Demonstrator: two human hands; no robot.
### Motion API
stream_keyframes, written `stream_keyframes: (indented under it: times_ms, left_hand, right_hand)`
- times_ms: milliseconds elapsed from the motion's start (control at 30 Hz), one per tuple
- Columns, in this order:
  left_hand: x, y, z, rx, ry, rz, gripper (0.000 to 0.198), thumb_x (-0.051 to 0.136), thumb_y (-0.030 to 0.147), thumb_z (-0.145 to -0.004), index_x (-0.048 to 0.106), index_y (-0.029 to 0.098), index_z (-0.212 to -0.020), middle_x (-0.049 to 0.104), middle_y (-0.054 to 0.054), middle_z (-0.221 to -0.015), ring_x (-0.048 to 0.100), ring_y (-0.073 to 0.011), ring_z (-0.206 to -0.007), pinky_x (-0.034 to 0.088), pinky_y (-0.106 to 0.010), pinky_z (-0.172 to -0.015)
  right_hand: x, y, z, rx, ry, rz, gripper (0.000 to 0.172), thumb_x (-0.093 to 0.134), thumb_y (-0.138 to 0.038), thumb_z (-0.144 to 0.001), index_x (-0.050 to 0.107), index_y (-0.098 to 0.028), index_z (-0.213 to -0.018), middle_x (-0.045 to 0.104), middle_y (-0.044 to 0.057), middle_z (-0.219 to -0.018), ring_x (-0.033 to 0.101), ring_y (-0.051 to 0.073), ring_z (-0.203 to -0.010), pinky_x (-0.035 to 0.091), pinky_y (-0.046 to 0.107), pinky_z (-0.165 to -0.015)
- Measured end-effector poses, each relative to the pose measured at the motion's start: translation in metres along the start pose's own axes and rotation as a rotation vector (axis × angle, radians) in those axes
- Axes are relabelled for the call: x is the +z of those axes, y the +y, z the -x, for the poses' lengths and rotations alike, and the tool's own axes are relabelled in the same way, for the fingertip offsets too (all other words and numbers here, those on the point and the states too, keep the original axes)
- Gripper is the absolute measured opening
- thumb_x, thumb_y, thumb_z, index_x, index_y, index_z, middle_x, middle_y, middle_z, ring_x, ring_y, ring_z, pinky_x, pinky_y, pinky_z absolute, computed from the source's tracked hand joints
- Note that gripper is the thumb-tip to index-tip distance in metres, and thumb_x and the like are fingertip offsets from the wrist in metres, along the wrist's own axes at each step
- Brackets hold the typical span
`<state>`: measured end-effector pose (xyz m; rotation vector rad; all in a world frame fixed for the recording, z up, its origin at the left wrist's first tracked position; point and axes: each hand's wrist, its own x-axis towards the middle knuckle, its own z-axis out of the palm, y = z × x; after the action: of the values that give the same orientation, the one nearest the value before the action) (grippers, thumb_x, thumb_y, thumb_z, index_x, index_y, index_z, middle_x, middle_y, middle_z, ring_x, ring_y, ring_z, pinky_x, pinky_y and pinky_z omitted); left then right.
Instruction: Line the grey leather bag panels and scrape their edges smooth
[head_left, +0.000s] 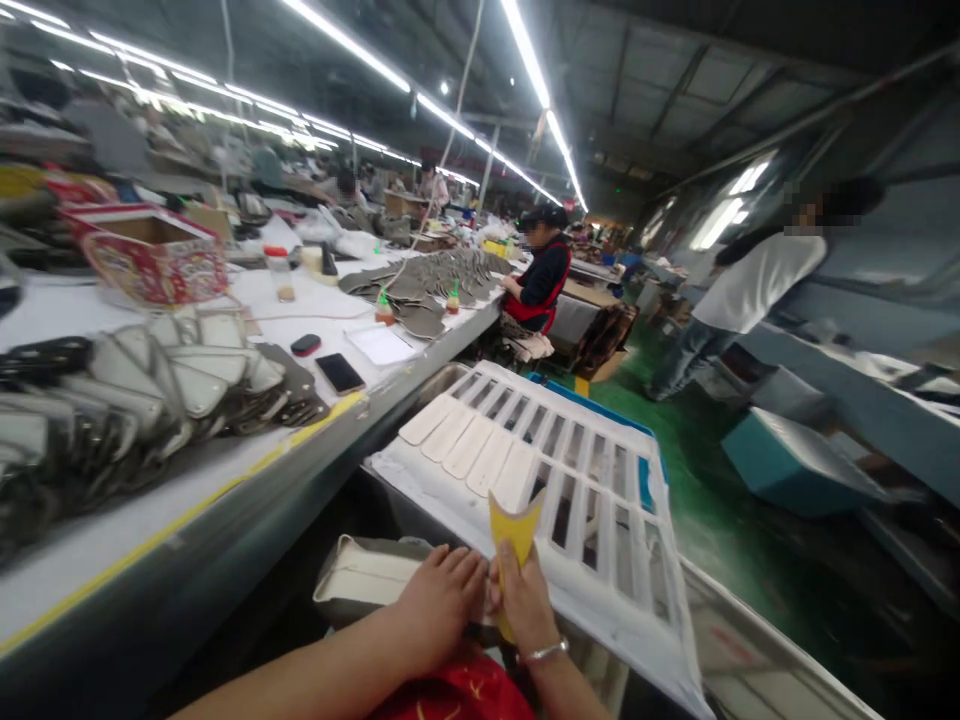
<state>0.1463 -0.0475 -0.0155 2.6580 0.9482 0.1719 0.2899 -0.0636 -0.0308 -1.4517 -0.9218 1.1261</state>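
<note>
A yellow strip with a forked, V-notched top stands upright in my right hand, the fingers closed around it. Its lower end shows below the fingers. My left hand lies palm down across the right end of a grey-edged box that holds long cream pieces. The fingers of that hand are stretched side by side, tips close to my right hand, and what is under the palm is hidden. Just beyond is a white slatted rack carrying several cream rounded strips in a row.
Along the left runs a long white worktable with stacked grey-white pieces, a phone, a red patterned box and small bottles. A seated co-worker is beyond the rack. Another person stands to the right near teal boxes.
</note>
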Motion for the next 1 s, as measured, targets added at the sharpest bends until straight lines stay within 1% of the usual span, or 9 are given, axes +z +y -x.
stream_keyframes:
  times_ms: [100,200,300,367,433,567,767,900,1000]
  left_hand:
    - [-0.013,-0.027,0.047,-0.065,0.193,0.085,0.058,0.051,0.048,-0.080,0.042,0.021,-0.130,0.048,-0.008,-0.133,0.041,-0.0255,-0.122,0.026,-0.045,-0.106]
    - [-0.018,-0.073,0.101,-0.448,0.520,0.303,0.042,0.040,0.039,-0.087,0.046,0.022,-0.125,0.051,-0.007,-0.130,0.042,-0.0231,-0.122,0.029,-0.043,-0.106]
    - [-0.011,-0.110,0.128,-0.738,0.613,0.791,0.047,0.030,0.046,-0.089,0.047,0.017,-0.123,0.056,-0.008,-0.124,0.049,-0.0222,-0.116,0.038,-0.040,-0.101]
    - [-0.003,-0.119,0.126,-0.754,0.570,1.021,0.052,0.020,0.048,-0.091,0.048,0.018,-0.123,0.058,-0.007,-0.122,0.051,-0.0208,-0.115,0.039,-0.039,-0.100]
    - [0.004,-0.118,0.115,-0.727,0.484,1.103,0.056,0.012,0.049,-0.092,0.051,0.021,-0.121,0.060,-0.004,-0.119,0.054,-0.0197,-0.111,0.038,-0.039,-0.100]
    - [0.015,-0.112,0.100,-0.709,0.440,1.234,0.064,0.004,0.053,-0.090,0.052,0.023,-0.119,0.063,-0.001,-0.112,0.058,-0.0201,-0.100,0.043,-0.038,-0.092]
    - [0.032,-0.124,0.102,-0.712,0.460,1.487,0.076,0.002,0.063,-0.084,0.056,0.022,-0.117,0.065,-0.003,-0.107,0.059,-0.0232,-0.096,0.044,-0.039,-0.088]
    - [0.029,-0.127,0.094,-0.838,0.490,1.791,0.099,-0.015,0.066,-0.077,0.056,0.010,-0.115,0.069,-0.011,-0.093,0.062,-0.0268,-0.092,0.045,-0.042,-0.085]
    - [0.025,-0.126,0.092,-0.952,0.570,1.652,0.098,-0.021,0.060,-0.078,0.050,0.009,-0.123,0.069,-0.012,-0.096,0.063,-0.0266,-0.092,0.047,-0.042,-0.083]
  right_hand:
    - [-0.001,-0.020,-0.001,0.057,-0.235,0.111,0.041,0.039,-0.060,-0.081,0.041,-0.020,-0.084,0.054,-0.003,-0.053,0.048,0.013,-0.035,0.041,0.024,-0.036]
    - [0.002,-0.041,-0.007,0.089,-0.602,0.348,0.031,0.043,-0.048,-0.083,0.049,-0.018,-0.087,0.062,0.003,-0.069,0.059,0.015,-0.052,0.047,0.025,-0.048]
    - [0.015,-0.060,-0.024,0.058,-0.838,0.737,0.021,0.048,-0.031,-0.080,0.052,-0.020,-0.098,0.065,0.003,-0.074,0.060,0.014,-0.052,0.044,0.024,-0.050]
    - [0.032,-0.070,-0.039,-0.011,-0.880,1.030,0.028,0.052,-0.026,-0.077,0.051,-0.020,-0.104,0.066,0.003,-0.073,0.060,0.016,-0.053,0.042,0.025,-0.052]
    - [0.053,-0.074,-0.052,-0.125,-0.885,1.264,0.030,0.052,-0.026,-0.077,0.051,-0.018,-0.106,0.067,0.007,-0.077,0.063,0.022,-0.064,0.041,0.028,-0.056]
    - [0.103,-0.067,-0.072,-0.373,-0.793,1.516,0.022,0.038,-0.022,-0.086,0.058,-0.017,-0.095,0.066,0.011,-0.085,0.062,0.025,-0.077,0.039,0.031,-0.060]
    - [0.170,-0.037,-0.098,-0.776,-0.759,1.442,0.035,0.040,-0.039,-0.089,0.062,-0.018,-0.073,0.062,0.007,-0.076,0.056,0.022,-0.075,0.034,0.034,-0.067]
    - [0.194,-0.032,-0.110,-0.977,-0.885,1.298,0.041,0.041,-0.046,-0.088,0.063,-0.018,-0.069,0.060,0.006,-0.072,0.053,0.019,-0.073,0.029,0.035,-0.067]
    - [0.203,-0.035,-0.115,-1.085,-0.979,1.218,0.045,0.038,-0.047,-0.089,0.063,-0.017,-0.067,0.059,0.005,-0.067,0.051,0.017,-0.068,0.026,0.035,-0.065]
